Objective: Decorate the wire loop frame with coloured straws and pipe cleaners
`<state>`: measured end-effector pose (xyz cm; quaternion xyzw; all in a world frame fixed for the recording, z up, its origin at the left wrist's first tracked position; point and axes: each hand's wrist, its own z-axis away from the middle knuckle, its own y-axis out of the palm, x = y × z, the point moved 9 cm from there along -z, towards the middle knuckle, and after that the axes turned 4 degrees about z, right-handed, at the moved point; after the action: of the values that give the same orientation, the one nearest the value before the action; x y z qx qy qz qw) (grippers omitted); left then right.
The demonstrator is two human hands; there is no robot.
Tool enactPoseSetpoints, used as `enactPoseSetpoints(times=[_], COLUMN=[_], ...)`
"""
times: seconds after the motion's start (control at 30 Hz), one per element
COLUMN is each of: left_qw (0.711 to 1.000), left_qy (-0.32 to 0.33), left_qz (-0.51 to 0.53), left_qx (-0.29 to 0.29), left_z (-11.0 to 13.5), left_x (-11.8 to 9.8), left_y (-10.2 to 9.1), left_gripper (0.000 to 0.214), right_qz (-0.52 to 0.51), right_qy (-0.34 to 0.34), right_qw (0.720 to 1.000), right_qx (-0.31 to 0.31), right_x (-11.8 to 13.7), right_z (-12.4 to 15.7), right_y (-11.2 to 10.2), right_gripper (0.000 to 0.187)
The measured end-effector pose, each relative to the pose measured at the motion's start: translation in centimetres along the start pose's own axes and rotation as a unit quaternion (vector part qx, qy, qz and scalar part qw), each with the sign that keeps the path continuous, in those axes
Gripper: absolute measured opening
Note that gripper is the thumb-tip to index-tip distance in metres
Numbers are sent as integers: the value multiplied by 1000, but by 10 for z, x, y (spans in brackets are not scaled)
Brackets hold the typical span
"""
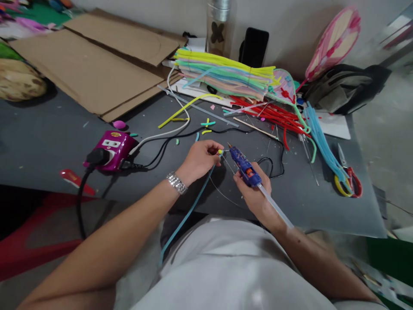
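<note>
My left hand (199, 160), with a metal watch at the wrist, is closed in a pinch on a long blue pipe cleaner (187, 213) that trails down toward my lap; a small yellow tip (220, 151) shows at the fingertips. My right hand (254, 196) is closed around a blue glue gun (244, 168) with a clear glue stick (275, 206) sticking out behind. The gun's nozzle points at the yellow tip, almost touching it.
A purple power strip (111, 150) with cables sits at the left on the grey table (48, 137). Cardboard sheets (97, 64) lie behind it. Bundles of coloured pipe cleaners (226, 73), red strands (274, 114), scissors (348, 181), a bottle (218, 26) and a black bag (345, 86) crowd the right.
</note>
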<state>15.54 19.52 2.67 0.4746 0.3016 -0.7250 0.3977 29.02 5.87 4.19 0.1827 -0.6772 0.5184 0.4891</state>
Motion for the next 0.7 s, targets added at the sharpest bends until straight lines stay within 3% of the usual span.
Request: enactPoseSetpoints(times=[0.37,0.7], left_qw=[999,997], left_qy=[31,49], left_qz=[-37,-56], left_qx=[-12,-4], left_z=[-3,0], left_x=[3,1], left_y=[-3,-4], left_gripper=[24,27], right_qz=[101,38], right_qy=[-65,17], right_qw=[992,994], right_qx=[24,106], right_x=[17,-3], right_z=[1,-9], right_y=[-23,-19], right_gripper=[27,40])
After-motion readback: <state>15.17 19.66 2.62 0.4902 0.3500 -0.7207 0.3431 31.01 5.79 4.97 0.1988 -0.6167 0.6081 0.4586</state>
